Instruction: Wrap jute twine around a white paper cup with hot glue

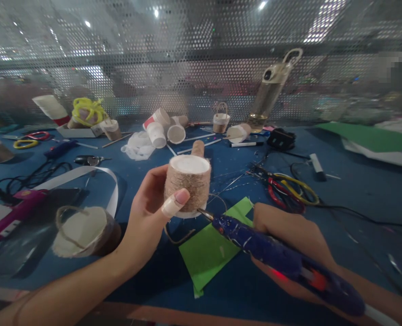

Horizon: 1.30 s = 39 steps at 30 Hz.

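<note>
My left hand (153,203) is closed around a paper cup (189,183) wrapped in brown twine, with a bandage-like strip on the thumb. A white end of the cup faces up, and a pale band shows below the twine. My right hand (289,235) grips a dark blue glue gun (262,244). Its metal nozzle meets the cup's lower edge, where the twine ends. A loose tail of twine (180,238) hangs under the cup. Beneath lies a piece of green paper (210,249) on the blue table (153,280).
Left stand a small twine-handled basket (81,231) and a magenta glue gun (15,213). Pliers (285,192) and cables lie right. Paper cups (156,131), another small basket (221,121) and a bottle (268,93) line the back, before a perforated metal screen (201,63).
</note>
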Available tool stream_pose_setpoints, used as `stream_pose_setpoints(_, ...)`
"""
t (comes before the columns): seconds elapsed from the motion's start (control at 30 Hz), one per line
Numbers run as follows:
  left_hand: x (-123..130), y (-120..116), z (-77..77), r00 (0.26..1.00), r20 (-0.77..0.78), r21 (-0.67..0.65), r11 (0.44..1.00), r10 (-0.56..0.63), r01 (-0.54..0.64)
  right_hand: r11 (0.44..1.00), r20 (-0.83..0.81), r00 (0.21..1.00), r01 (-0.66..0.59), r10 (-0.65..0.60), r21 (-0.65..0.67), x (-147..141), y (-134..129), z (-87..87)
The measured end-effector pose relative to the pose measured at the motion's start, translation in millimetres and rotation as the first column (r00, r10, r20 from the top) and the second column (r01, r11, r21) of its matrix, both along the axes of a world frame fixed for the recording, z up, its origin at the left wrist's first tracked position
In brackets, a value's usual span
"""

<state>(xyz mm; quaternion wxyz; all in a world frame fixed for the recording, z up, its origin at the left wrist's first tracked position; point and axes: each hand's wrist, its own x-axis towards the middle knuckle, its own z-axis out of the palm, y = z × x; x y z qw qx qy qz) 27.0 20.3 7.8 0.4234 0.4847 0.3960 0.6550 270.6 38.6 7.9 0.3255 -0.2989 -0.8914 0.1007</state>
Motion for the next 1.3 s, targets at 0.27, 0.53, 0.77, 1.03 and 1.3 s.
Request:
stream_pose_setpoints(0.27, 1.7, 1.0, 2.6, 0.992, 0.116, -0.017, 0.999, -0.048, 0.05, 0.999, -0.044, 0.999, -0.005, 0.003, -0.042, 1.7, 2.1, 0.0)
stream_pose_setpoints(0.53, 3.2, 1.7, 3.2, 0.985, 0.168, -0.052, 0.998, -0.035, 0.044, 0.994, -0.091, 0.996, 0.011, -0.021, -0.111, -1.3, 2.4, 3.7)
stream_pose_setpoints(0.77, 4.1, 0.6, 4.0, 0.984, 0.172, -0.053, 0.997, -0.046, 0.056, 0.993, -0.097, 0.995, -0.019, 0.007, -0.118, 1.2, 1.6, 1.1)
stream_pose_setpoints(1.03, 2.2, 0.3, 0.9, 0.98, 0.171, -0.047, 0.992, -0.105, 0.115, 0.997, -0.049, 0.998, -0.047, 0.044, -0.054, 1.6, 2.3, 0.2)
stream_pose_setpoints(1.3, 2.7, 1.4, 2.0, 0.971, 0.227, -0.073, 0.993, -0.076, 0.095, 0.993, -0.095, 0.995, -0.031, 0.021, -0.113, 0.4, 2.4, 2.7)
